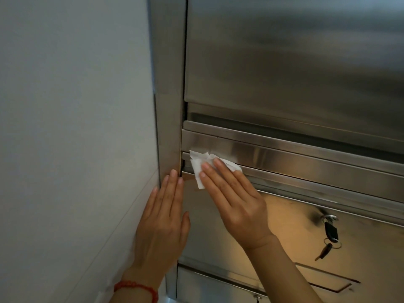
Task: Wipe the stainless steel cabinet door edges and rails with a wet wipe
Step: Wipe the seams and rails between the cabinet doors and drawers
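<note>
From the head camera I look at a stainless steel cabinet (284,62) standing against a pale wall (65,106). My right hand (236,202) lies flat, fingers straight and together, pressing a crumpled white wet wipe (200,166) against the horizontal rails (306,158) between the upper door and the lower door (295,248), at their left end. The wipe sticks out past my fingertips and hangs down over the lower rail. My left hand (164,221) is flat too, fingers straight, resting on the vertical frame edge (169,95) where cabinet meets wall; it holds nothing. A red bracelet (136,288) circles that wrist. Keys (329,237) hang from the lower door's lock, at right.
</note>
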